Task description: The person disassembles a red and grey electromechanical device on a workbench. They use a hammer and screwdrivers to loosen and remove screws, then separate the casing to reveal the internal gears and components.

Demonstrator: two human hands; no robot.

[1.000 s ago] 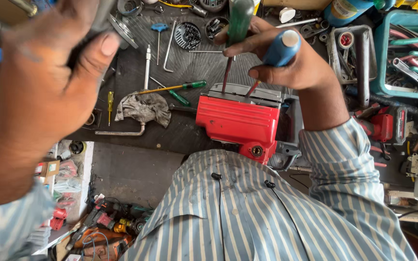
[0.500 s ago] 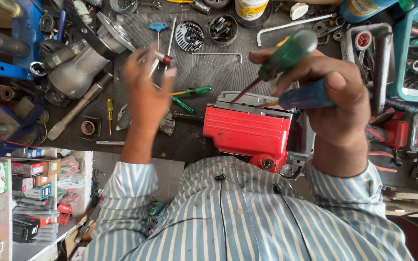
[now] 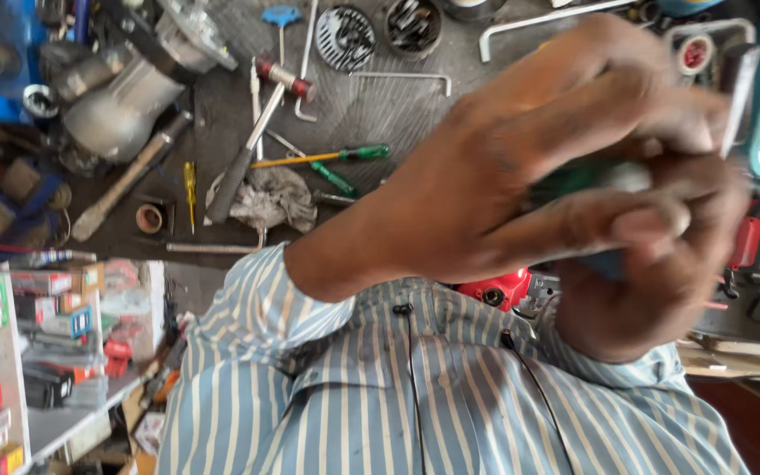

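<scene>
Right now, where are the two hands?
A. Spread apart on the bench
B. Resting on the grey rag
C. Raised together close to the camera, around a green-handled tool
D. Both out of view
C: the left hand and right hand meet close to the lens, blurred, with a green handle showing between the fingers, well above the grey rag.

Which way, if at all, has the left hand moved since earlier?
Yes: the left hand swung right, away from the grey rag, to the right hand.

A dark workbench [image 3: 380,105] bears screwdrivers [image 3: 345,155], a rag [image 3: 266,198], a hammer [image 3: 125,186].
</scene>
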